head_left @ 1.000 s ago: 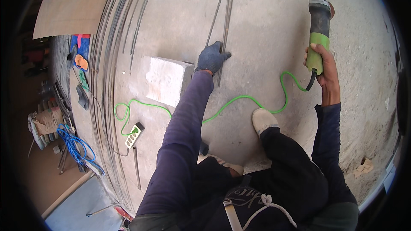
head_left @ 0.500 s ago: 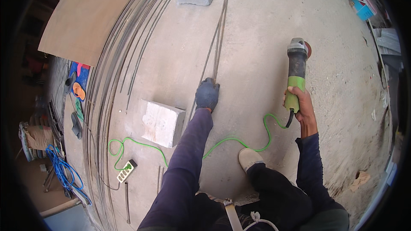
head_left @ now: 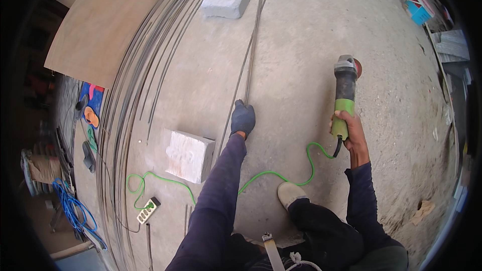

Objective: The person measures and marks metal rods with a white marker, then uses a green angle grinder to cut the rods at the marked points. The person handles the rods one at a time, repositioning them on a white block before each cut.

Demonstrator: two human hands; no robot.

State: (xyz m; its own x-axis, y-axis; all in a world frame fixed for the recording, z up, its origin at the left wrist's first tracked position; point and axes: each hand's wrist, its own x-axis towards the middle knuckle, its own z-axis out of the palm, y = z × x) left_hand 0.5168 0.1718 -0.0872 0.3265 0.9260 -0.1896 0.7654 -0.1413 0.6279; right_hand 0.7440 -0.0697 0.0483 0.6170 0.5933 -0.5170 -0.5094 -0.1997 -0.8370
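My left hand, in a dark work glove, is closed around the near end of thin steel rods. The rods run away from me along the concrete floor, and one crosses the others at a narrow angle. In my bare right hand is a green and black angle grinder, gripped by its rear body, with its head pointing away and a reddish disc on the right side. From its back, a green cord trails over the floor under my left arm to a white power strip.
Two pale blocks stand near and far, left of the rods. Long steel bars lie along the left, partly beside a brown board. Slippers and a coiled blue cable sit farther left. My shoe is near the cord.
The view has shifted slightly. The rods in my left hand lie closer together. My right hand still holds the grinder, which sits slightly lower in the picture.
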